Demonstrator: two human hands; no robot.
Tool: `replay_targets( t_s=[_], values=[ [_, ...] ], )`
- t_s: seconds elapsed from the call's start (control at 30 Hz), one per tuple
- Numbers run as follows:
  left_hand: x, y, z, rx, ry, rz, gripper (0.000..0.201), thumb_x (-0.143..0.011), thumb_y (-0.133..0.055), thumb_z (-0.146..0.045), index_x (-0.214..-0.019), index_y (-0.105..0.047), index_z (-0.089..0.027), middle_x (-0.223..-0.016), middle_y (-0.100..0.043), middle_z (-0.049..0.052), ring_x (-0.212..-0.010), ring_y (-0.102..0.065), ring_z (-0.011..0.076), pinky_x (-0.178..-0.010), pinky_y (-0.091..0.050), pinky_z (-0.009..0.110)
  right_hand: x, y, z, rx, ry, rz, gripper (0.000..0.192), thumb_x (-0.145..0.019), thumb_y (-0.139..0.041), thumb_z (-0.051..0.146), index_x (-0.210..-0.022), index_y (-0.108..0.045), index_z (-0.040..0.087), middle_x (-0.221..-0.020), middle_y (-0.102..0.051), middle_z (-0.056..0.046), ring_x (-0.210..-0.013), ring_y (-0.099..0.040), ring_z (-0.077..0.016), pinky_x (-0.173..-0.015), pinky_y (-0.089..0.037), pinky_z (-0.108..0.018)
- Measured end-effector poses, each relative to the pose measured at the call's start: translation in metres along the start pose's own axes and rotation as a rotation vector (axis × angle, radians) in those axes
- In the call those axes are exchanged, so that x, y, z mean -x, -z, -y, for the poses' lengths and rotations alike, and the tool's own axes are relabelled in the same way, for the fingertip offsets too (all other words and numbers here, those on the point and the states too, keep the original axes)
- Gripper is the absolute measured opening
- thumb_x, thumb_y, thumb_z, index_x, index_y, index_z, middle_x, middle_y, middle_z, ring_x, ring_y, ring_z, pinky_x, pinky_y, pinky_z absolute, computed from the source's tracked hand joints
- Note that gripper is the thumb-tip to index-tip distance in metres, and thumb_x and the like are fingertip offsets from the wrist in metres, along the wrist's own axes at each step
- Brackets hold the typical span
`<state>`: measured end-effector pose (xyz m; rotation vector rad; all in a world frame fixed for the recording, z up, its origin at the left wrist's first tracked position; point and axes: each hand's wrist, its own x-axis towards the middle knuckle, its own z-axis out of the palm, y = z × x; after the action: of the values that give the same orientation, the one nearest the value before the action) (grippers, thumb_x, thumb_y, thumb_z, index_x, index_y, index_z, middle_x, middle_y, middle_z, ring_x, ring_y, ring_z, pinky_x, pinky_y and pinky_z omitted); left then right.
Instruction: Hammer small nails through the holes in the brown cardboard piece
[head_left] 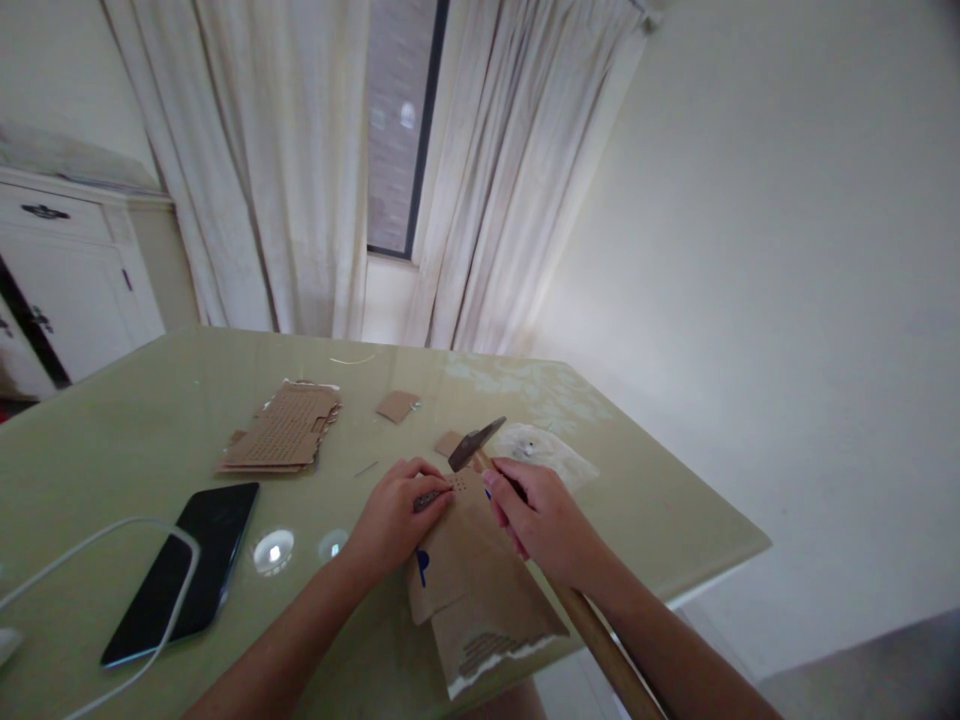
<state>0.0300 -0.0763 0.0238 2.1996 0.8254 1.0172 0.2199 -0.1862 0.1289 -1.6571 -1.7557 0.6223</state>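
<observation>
The right hand [544,520] grips a hammer [480,445] near its head — fingers closed round the handle. The left hand [394,515] pinches the cardboard piece [476,590] at the table's near edge, directly beneath the hammerhead.

- Single head-worn view, looking forward and down across the table [150,420] toward its far right corner.
- Close to the near edge; curtains [300,160] ahead.

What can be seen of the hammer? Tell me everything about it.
The hammer has a dark metal head on a light wooden handle that runs down to the right, passing under the right hand and leaving the picture at the lower edge. The right hand holds the handle close behind the head. The head hangs tilted just above the far end of the brown cardboard piece, which the left hand pins to the green table.
</observation>
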Motion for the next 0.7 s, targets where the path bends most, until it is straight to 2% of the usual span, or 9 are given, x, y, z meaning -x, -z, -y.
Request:
replay_targets(
  t_s=[0.1,0.2,0.3,0.37,0.53,0.63,0.7],
  values=[
    [0.000,0.000,0.000,0.008,0.025,-0.006,0.013,-0.093,-0.079,-0.032,-0.102,-0.085,-0.025,-0.109,-0.078,0.008,-0.106,-0.071,0.0293,-0.097,-0.054,0.043,-0.002,-0.002,-0.005,-0.022,-0.056,0.082,0.045,-0.113,-0.045,0.042,-0.075,-0.056,0.022,-0.055,-0.056,0.005,-0.040,-0.054,-0.0097,-0.045,-0.040,-0.021],
    [0.001,-0.002,0.001,0.027,0.025,-0.048,0.033,-0.086,-0.087,-0.033,-0.117,-0.080,-0.024,-0.113,-0.078,0.008,-0.109,-0.071,0.0305,-0.097,-0.056,0.043,-0.002,-0.005,-0.013,-0.025,-0.114,0.165,0.044,-0.112,-0.045,0.039,-0.073,-0.057,0.022,-0.050,-0.054,0.005,-0.038,-0.054,-0.0105,-0.042,-0.040,-0.020],
    [0.002,-0.003,0.002,0.044,0.021,-0.079,0.047,-0.082,-0.090,-0.032,-0.126,-0.076,-0.024,-0.118,-0.079,0.008,-0.112,-0.072,0.0304,-0.099,-0.057,0.043,-0.002,-0.006,-0.018,-0.081,-0.106,0.107,0.044,-0.113,-0.045,0.042,-0.076,-0.057,0.022,-0.054,-0.055,0.005,-0.040,-0.054,-0.0100,-0.042,-0.041,-0.019],
    [0.002,-0.002,0.002,0.043,0.019,-0.080,0.046,-0.082,-0.091,-0.031,-0.125,-0.076,-0.024,-0.119,-0.079,0.008,-0.111,-0.072,0.0298,-0.100,-0.058,0.043,-0.001,-0.007,-0.018,-0.120,-0.096,0.081,0.043,-0.114,-0.044,0.043,-0.078,-0.056,0.022,-0.057,-0.056,0.005,-0.041,-0.054,-0.0094,-0.041,-0.041,-0.018],
    [0.002,-0.001,0.001,0.051,0.031,-0.070,0.047,-0.080,-0.091,-0.030,-0.124,-0.076,-0.024,-0.117,-0.078,0.007,-0.112,-0.072,0.0298,-0.100,-0.058,0.043,-0.002,-0.002,-0.010,-0.049,-0.108,0.196,0.043,-0.112,-0.046,0.038,-0.075,-0.057,0.021,-0.057,-0.057,0.004,-0.041,-0.055,-0.0091,-0.042,-0.041,-0.018],
    [0.003,0.000,0.001,0.069,0.043,-0.069,0.045,-0.082,-0.090,-0.032,-0.123,-0.076,-0.024,-0.118,-0.078,0.008,-0.110,-0.072,0.0294,-0.100,-0.058,0.044,-0.003,0.002,-0.005,-0.022,-0.050,0.112,0.042,-0.113,-0.048,0.039,-0.076,-0.057,0.020,-0.057,-0.057,0.004,-0.042,-0.055,-0.0084,-0.044,-0.041,-0.018],
    [0.003,0.000,0.001,0.078,0.042,-0.078,0.042,-0.083,-0.089,-0.034,-0.122,-0.076,-0.024,-0.117,-0.078,0.008,-0.110,-0.071,0.0294,-0.100,-0.058,0.045,-0.005,0.001,-0.007,-0.051,-0.054,0.100,0.043,-0.113,-0.046,0.040,-0.076,-0.057,0.021,-0.057,-0.056,0.005,-0.041,-0.055,-0.0085,-0.044,-0.041,-0.018]
  ],
)
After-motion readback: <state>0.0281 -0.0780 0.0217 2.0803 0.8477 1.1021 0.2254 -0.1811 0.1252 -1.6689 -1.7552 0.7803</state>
